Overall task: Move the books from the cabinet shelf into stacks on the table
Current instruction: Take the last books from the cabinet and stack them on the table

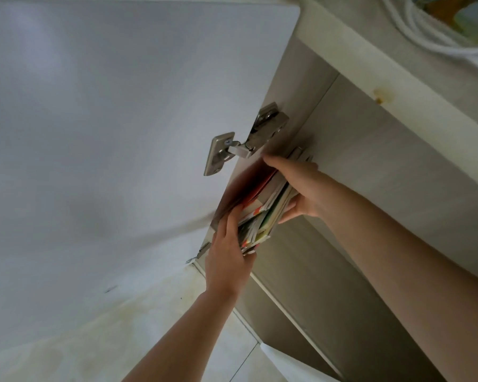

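A white cabinet door (108,106) stands open across nine to twelve o'clock, its metal hinge (243,142) near centre; the pale cabinet (370,166) interior fills three o'clock; white cables (439,31) lie at one o'clock on top. The books (262,210), a tilted colourful bundle, sit at centre against the cabinet's side wall; the left hand (226,255) grips their lower end from six o'clock, fingers curled on the covers; the right hand (301,186) clasps their upper edge from three o'clock, thumb beneath.
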